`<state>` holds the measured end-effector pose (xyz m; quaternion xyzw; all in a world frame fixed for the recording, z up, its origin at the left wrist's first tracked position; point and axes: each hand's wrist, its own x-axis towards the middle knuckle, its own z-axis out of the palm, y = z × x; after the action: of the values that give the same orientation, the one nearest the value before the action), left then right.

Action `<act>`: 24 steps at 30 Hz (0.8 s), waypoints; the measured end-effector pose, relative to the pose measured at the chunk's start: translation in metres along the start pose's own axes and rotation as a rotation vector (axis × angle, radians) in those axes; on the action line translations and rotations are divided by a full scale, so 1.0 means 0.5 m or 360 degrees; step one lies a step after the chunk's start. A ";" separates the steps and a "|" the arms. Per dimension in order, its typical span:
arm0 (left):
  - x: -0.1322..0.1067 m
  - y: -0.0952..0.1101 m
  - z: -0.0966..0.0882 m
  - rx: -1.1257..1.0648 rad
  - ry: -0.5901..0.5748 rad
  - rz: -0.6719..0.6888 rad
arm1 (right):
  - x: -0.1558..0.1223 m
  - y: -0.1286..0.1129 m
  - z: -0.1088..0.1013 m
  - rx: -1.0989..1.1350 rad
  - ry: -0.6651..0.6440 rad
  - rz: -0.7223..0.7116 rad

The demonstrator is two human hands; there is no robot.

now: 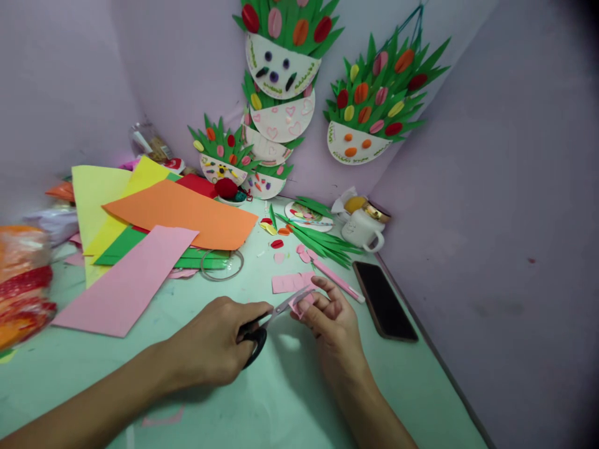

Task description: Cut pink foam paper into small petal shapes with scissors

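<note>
My left hand (219, 340) is closed round the black handles of a pair of scissors (256, 343), whose blades point up and to the right. Between the thumb and fingers of my right hand (334, 318) is a small piece of pink paper (299, 304). The scissor blades lie at this piece, close to my right fingertips; whether they are fully closed I cannot tell. Just behind it, a pink paper strip (286, 284) with marks across it rests on the table. A pink pen-like cutter (339, 280) lies beyond my right hand.
Coloured sheets, with a pink one (131, 280) and an orange one (187, 215) on top, spread over the left. A phone (384, 300) and a white mug (360, 229) stand near the right wall. Green paper leaves (318, 240) lie at the back. Paper flower baskets (358, 140) hang above.
</note>
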<state>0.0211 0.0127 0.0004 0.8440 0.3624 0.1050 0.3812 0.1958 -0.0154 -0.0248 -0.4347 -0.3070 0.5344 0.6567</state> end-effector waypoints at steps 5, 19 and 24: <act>-0.002 0.004 -0.005 0.0011 -0.0009 -0.0008 | -0.001 -0.003 0.002 -0.0016 0.0022 0.0005; -0.003 0.009 -0.009 -0.0097 -0.0083 -0.0048 | -0.001 -0.003 0.000 0.0011 0.0019 -0.0028; -0.002 0.002 -0.002 -0.0143 -0.0063 -0.0035 | 0.000 -0.001 0.002 0.0025 0.0035 -0.0059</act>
<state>0.0204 0.0120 0.0021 0.8239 0.3591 0.1002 0.4270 0.1950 -0.0150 -0.0239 -0.4295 -0.3037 0.5197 0.6733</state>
